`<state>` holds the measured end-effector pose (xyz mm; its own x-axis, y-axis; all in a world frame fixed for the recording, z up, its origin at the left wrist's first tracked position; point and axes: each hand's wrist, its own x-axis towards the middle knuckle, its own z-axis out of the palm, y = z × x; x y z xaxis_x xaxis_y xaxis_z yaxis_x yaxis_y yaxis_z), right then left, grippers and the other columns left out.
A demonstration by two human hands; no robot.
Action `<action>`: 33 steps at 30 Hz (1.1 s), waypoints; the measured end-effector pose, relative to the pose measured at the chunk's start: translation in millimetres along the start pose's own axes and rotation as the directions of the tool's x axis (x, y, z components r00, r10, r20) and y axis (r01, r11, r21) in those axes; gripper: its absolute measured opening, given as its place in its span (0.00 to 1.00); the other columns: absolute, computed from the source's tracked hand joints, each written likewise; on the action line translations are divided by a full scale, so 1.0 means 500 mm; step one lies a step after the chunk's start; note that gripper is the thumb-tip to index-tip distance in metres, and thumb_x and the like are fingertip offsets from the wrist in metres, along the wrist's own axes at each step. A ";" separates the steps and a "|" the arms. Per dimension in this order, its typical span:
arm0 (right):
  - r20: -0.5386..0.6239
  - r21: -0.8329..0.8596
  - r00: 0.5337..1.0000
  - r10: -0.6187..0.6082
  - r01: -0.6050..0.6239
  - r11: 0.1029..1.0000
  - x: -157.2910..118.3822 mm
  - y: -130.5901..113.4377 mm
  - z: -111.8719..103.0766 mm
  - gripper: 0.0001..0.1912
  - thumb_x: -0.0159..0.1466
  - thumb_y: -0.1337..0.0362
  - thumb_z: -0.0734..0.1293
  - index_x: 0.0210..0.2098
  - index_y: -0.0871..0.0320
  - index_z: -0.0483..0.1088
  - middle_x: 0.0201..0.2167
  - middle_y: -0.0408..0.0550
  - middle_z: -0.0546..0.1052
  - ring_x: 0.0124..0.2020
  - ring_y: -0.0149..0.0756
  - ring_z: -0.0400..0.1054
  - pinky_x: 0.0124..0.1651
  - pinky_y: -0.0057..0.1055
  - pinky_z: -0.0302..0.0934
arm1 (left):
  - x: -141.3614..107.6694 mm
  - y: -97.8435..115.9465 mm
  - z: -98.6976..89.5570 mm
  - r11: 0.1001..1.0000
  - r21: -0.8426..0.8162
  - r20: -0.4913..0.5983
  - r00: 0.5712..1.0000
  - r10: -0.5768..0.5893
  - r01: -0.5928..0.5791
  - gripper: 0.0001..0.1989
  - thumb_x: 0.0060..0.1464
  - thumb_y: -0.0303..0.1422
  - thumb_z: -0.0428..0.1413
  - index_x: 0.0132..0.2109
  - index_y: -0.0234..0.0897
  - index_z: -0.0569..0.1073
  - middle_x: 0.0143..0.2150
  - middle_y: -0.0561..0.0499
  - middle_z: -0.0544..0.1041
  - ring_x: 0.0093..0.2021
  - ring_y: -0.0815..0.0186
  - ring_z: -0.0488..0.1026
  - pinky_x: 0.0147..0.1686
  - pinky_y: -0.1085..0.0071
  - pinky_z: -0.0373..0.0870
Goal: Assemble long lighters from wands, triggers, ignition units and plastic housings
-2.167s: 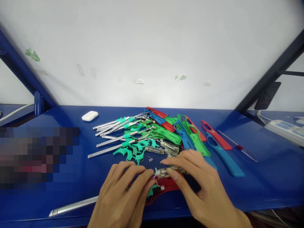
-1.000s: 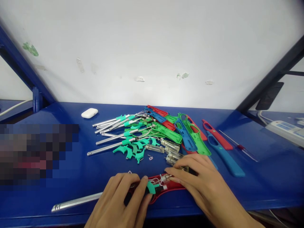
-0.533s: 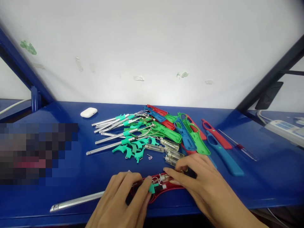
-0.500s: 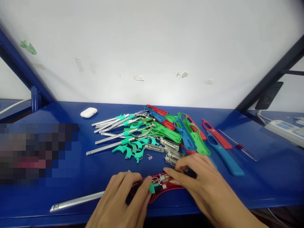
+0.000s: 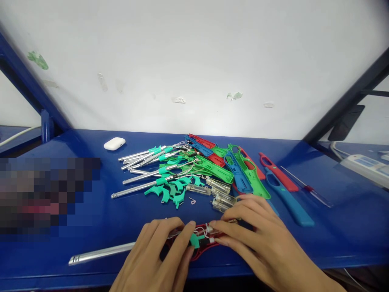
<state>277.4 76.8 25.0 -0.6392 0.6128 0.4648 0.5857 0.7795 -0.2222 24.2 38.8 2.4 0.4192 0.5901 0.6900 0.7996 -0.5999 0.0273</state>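
Observation:
Near the table's front edge, my left hand [image 5: 158, 253] is closed around the front part of a red lighter half-shell [image 5: 199, 255]. A long silver tube [image 5: 103, 253] sticks out to the left from under that hand. Inside the shell show a green trigger [image 5: 195, 241], a black piece with a white end [image 5: 206, 242] and thin white wires. My right hand [image 5: 258, 237] pinches the shell's handle end, thumb along the near side and fingertips at a clear fuel tank [image 5: 212, 231]. Its fingers hide most of that tank and the handle.
Beyond my hands lie several silver tubes [image 5: 133, 187] with green pieces, loose green triggers [image 5: 158, 190], clear fuel tanks [image 5: 199, 189] and coloured half-shells [image 5: 243, 172]. To the right are blue [image 5: 288, 198] and red lighter handles and a screwdriver [image 5: 306, 186]. A white case [image 5: 114, 143] sits back left.
My right thumb and fingers have shifted left along the red shell and closed in on its inner parts. The silver tube's tip has moved slightly right and up. My left hand keeps its hold.

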 end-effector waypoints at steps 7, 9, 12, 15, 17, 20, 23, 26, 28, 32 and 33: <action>-0.099 0.025 0.995 0.003 -0.001 1.000 -0.007 0.003 0.006 0.12 0.74 0.68 0.68 0.55 0.50 0.75 0.46 0.44 0.77 0.50 0.38 0.69 0.62 0.41 0.55 | -0.019 -0.030 -0.006 0.995 0.028 0.032 0.995 -0.099 0.098 0.16 0.72 0.33 0.51 0.63 0.41 0.72 0.53 0.47 0.77 0.50 0.61 0.75 0.51 0.65 0.74; -0.119 0.017 0.993 -0.004 0.006 1.000 -0.007 0.005 0.004 0.11 0.74 0.69 0.67 0.54 0.51 0.75 0.46 0.46 0.76 0.49 0.38 0.69 0.60 0.41 0.56 | -0.025 -0.047 -0.015 0.988 0.044 0.046 0.987 -0.152 0.150 0.14 0.72 0.34 0.51 0.61 0.43 0.72 0.53 0.49 0.76 0.52 0.61 0.74 0.53 0.65 0.71; -0.151 -0.003 0.989 0.000 -0.001 1.000 -0.006 0.009 0.004 0.12 0.74 0.71 0.66 0.53 0.52 0.75 0.47 0.47 0.76 0.49 0.38 0.69 0.59 0.41 0.59 | -0.028 -0.071 -0.025 0.975 0.069 0.042 0.976 -0.215 0.212 0.11 0.72 0.36 0.51 0.57 0.45 0.74 0.51 0.51 0.76 0.52 0.62 0.73 0.53 0.66 0.69; -0.193 -0.029 0.981 0.009 -0.015 0.999 -0.004 0.011 0.005 0.14 0.73 0.73 0.66 0.53 0.51 0.74 0.50 0.48 0.75 0.52 0.39 0.69 0.56 0.40 0.62 | -0.023 -0.085 -0.029 0.969 0.080 0.048 0.970 -0.239 0.234 0.10 0.72 0.38 0.51 0.54 0.47 0.75 0.50 0.53 0.77 0.50 0.62 0.74 0.51 0.66 0.69; -0.208 -0.051 0.978 0.016 -0.027 0.998 -0.003 0.012 0.004 0.14 0.73 0.71 0.66 0.54 0.51 0.74 0.53 0.49 0.73 0.55 0.40 0.68 0.55 0.39 0.64 | -0.016 -0.087 -0.029 0.965 0.066 0.063 0.965 -0.256 0.252 0.10 0.72 0.39 0.51 0.53 0.48 0.75 0.50 0.55 0.77 0.50 0.63 0.74 0.50 0.67 0.69; -0.207 -0.076 0.978 0.039 -0.056 0.996 0.000 0.010 0.000 0.14 0.73 0.68 0.66 0.56 0.48 0.74 0.59 0.50 0.69 0.60 0.40 0.66 0.58 0.38 0.67 | -0.006 -0.086 -0.032 0.964 0.037 0.069 0.962 -0.264 0.262 0.10 0.72 0.40 0.50 0.52 0.48 0.75 0.48 0.56 0.78 0.48 0.65 0.75 0.49 0.69 0.70; -0.170 -0.089 0.983 0.074 -0.090 0.992 0.008 0.005 -0.005 0.16 0.74 0.62 0.66 0.59 0.44 0.73 0.67 0.50 0.61 0.67 0.41 0.63 0.61 0.39 0.70 | -0.006 -0.087 -0.039 0.972 0.034 0.076 0.969 -0.235 0.233 0.10 0.72 0.40 0.51 0.51 0.49 0.76 0.46 0.57 0.79 0.46 0.65 0.76 0.47 0.70 0.72; -0.135 -0.117 0.987 0.087 -0.103 0.988 0.017 0.002 -0.010 0.19 0.74 0.59 0.66 0.63 0.40 0.70 0.75 0.46 0.51 0.75 0.46 0.53 0.63 0.45 0.71 | -0.016 -0.093 -0.047 0.977 0.047 0.092 0.973 -0.211 0.207 0.11 0.72 0.42 0.51 0.51 0.48 0.76 0.47 0.56 0.79 0.46 0.65 0.76 0.45 0.71 0.73; -0.129 -0.148 0.989 0.077 -0.096 0.984 0.023 0.005 -0.016 0.21 0.74 0.59 0.65 0.64 0.38 0.70 0.78 0.41 0.45 0.78 0.51 0.46 0.68 0.54 0.66 | -0.024 -0.097 -0.051 0.978 0.051 0.093 0.974 -0.206 0.202 0.12 0.72 0.43 0.51 0.52 0.48 0.76 0.47 0.56 0.79 0.46 0.66 0.76 0.45 0.72 0.74; -0.142 -0.215 0.987 0.075 -0.105 0.971 0.030 0.026 -0.035 0.19 0.74 0.61 0.64 0.63 0.39 0.72 0.78 0.40 0.48 0.78 0.55 0.47 0.75 0.65 0.52 | -0.041 -0.096 -0.049 0.976 0.053 0.114 0.970 -0.216 0.211 0.13 0.72 0.46 0.51 0.54 0.49 0.76 0.49 0.56 0.79 0.47 0.67 0.77 0.48 0.75 0.76; -0.152 -0.233 0.985 0.087 -0.121 0.965 0.030 0.034 -0.040 0.18 0.74 0.61 0.64 0.61 0.40 0.73 0.77 0.40 0.51 0.77 0.55 0.49 0.74 0.64 0.53 | -0.046 -0.094 -0.047 0.975 0.050 0.116 0.968 -0.223 0.218 0.14 0.72 0.46 0.52 0.54 0.49 0.76 0.50 0.56 0.78 0.48 0.68 0.77 0.49 0.77 0.76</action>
<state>287.5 96.7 45.5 -0.5029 0.6511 0.5684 0.7584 0.6479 -0.0712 -33.0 40.8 2.3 0.2776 0.7677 0.5776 0.8923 -0.4288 0.1412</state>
